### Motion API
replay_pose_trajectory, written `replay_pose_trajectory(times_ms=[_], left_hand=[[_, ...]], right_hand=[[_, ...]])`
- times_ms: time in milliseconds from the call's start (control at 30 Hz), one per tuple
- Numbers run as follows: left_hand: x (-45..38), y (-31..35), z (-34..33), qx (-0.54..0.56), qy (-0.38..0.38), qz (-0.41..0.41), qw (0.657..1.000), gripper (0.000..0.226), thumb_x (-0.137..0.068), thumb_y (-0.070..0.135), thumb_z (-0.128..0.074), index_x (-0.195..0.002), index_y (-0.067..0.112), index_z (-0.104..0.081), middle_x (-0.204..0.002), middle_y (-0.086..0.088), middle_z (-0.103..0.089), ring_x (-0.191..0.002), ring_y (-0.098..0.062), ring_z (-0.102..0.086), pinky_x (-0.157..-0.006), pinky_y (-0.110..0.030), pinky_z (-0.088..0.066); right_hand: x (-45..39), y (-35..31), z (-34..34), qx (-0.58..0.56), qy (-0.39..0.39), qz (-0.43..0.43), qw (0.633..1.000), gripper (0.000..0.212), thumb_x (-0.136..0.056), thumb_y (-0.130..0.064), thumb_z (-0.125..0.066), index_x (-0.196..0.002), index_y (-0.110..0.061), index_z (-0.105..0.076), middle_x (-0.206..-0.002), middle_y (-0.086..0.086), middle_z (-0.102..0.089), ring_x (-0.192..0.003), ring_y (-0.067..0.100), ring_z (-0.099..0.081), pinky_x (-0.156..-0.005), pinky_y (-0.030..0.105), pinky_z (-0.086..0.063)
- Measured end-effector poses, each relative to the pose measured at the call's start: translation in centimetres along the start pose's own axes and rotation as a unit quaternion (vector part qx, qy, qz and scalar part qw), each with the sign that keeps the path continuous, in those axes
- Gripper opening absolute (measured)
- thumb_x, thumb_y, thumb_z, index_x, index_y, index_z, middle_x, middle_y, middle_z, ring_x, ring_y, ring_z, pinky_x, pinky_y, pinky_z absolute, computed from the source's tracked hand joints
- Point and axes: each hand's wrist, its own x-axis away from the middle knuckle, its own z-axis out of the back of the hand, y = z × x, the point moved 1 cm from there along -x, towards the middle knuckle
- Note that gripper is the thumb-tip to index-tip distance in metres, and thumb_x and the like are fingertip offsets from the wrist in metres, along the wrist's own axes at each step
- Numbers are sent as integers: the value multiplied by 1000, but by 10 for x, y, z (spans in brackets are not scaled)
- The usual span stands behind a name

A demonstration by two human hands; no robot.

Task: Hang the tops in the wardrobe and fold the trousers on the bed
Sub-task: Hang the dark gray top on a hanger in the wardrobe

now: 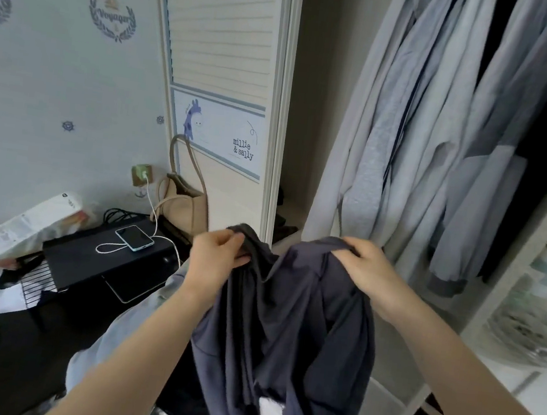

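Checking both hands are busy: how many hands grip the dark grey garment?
2: the left hand grips the dark grey garment at its upper left, the right hand at its upper right.

Centre: a dark grey soft jersey top point(286, 318) is being held up before the open cream wardrobe point(280, 105).
Right: pale grey hooded tops point(409, 137) are being hung inside it.
Left: a pale blue slim phone point(134, 238) is being kept on a flat black box point(88, 261).
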Motion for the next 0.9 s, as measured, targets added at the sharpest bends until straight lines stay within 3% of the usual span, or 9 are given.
replay_pose_trajectory(times_ms=[100,200,333,400,467,567,700,800,900], left_hand=[[17,-2,-21,-55,-245,47,967,36,-91,9,-65,-127,11,-63,-116,-4,-71,-109,-17,-66,-98,-34,-51],[35,5,-37,-96,-383,41,918,36,-86,22,-72,-121,27,-65,-116,3,-71,-111,-14,-65,-95,-35,-51],[34,1,-48,-290,-271,-154,905,18,-81,9,-69,-99,13,-69,-86,-4,-72,-81,-19,-68,-76,-38,-56],[34,-1,-47,-337,-214,-190,897,11,-79,3,-63,-86,9,-68,-73,-3,-68,-66,-14,-62,-70,-30,-52],[32,2,-42,-358,-158,-210,896,10,-78,0,-62,-79,7,-69,-72,-6,-69,-65,-12,-61,-64,-24,-47],[32,10,-35,-288,-164,-148,932,23,-79,-4,-60,-77,14,-76,-77,-5,-74,-78,-17,-69,-71,-26,-56],[34,17,-24,-185,-234,23,954,22,-81,-9,-54,-78,5,-71,-74,-12,-68,-70,-19,-66,-65,-30,-57],[28,17,-11,-246,-224,32,943,14,-77,-3,-53,-77,5,-64,-70,-10,-54,-69,-21,-51,-62,-25,-40],[31,16,-4,-325,-289,-2,901,4,-82,12,-63,-78,12,-62,-69,4,-60,-70,-12,-58,-56,-11,-39]], right_hand=[[1,-28,1,35,-47,-15,998,20,-95,-21,-52,-90,-17,-72,-95,7,-71,-89,16,-66,-80,27,-49],[-1,-41,-1,59,-53,-12,997,19,-90,-14,-55,-90,-1,-70,-95,22,-68,-81,21,-62,-71,30,-44],[6,-39,-4,93,-89,-18,992,17,-86,-7,-58,-77,-9,-72,-78,6,-71,-73,8,-61,-63,16,-42],[11,-40,-3,96,-112,-14,989,22,-87,-10,-62,-68,-19,-69,-62,-9,-65,-64,-1,-56,-56,8,-38],[13,-35,1,109,-144,-21,983,11,-84,-22,-70,-79,-12,-70,-73,-1,-65,-70,6,-57,-62,16,-40],[13,-6,1,276,-201,-41,939,31,-75,-42,-76,-86,-15,-64,-87,3,-67,-83,17,-63,-72,30,-46],[10,46,-8,419,-166,-84,889,24,-86,-27,-63,-69,-19,-48,-85,3,-58,-89,24,-61,-69,27,-43],[7,60,6,194,-135,-191,953,9,-91,-23,-59,-93,-15,-62,-102,4,-67,-102,24,-64,-87,34,-51],[14,42,12,-139,-149,-257,945,21,-93,-10,-59,-113,-7,-64,-110,11,-71,-102,27,-68,-88,41,-54]])
